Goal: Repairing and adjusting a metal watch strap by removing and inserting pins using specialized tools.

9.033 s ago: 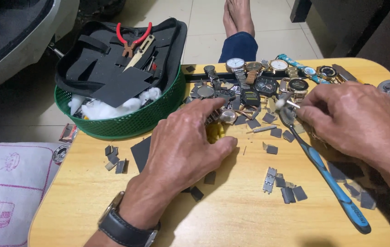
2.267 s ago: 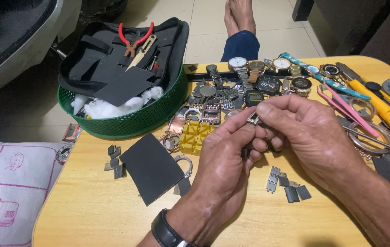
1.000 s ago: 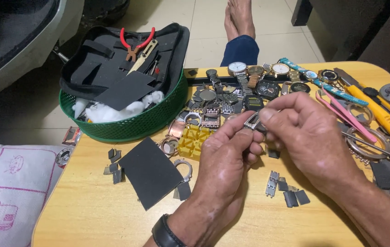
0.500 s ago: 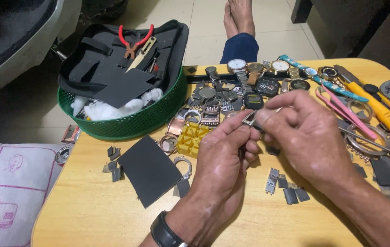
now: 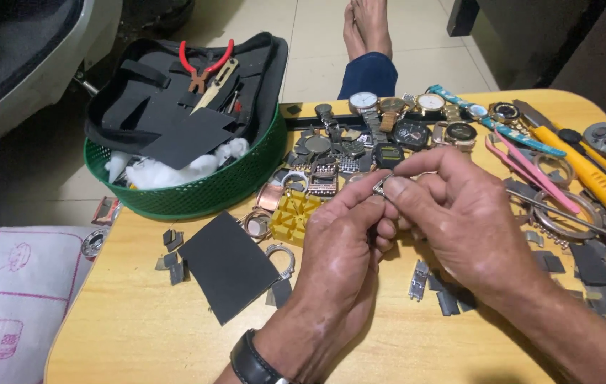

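A pale yellow wooden table with a rounded edge [image 5: 139,334] stands on a floor of light beige tiles [image 5: 317,28]; a dark cabinet or wall fills the upper right corner, and a bare foot with a blue trouser leg [image 5: 367,50] lies beyond the far edge. On the left of the table sits a round green plastic mesh basket [image 5: 196,192] carrying an open black fabric tool case [image 5: 175,99] with red-handled pliers [image 5: 207,64] and white cotton wadding. A flat black rectangular sheet [image 5: 228,263] lies in front of the basket, beside a small yellow plastic gridded block [image 5: 296,213]. A row of wristwatches with metal cases [image 5: 402,124] runs along the far edge, and a yellow-handled tool [image 5: 587,181] and pink tweezers [image 5: 523,167] lie at the right.

Above the table's middle, the left hand [image 5: 342,263] and the right hand [image 5: 466,213] meet fingertip to fingertip. Both pinch a small grey metal watch-band piece [image 5: 380,186], thumb and forefinger of each pressed together on it. Most of it is hidden by the fingertips; the showing end points up and away from the camera, and its long axis cannot be told.
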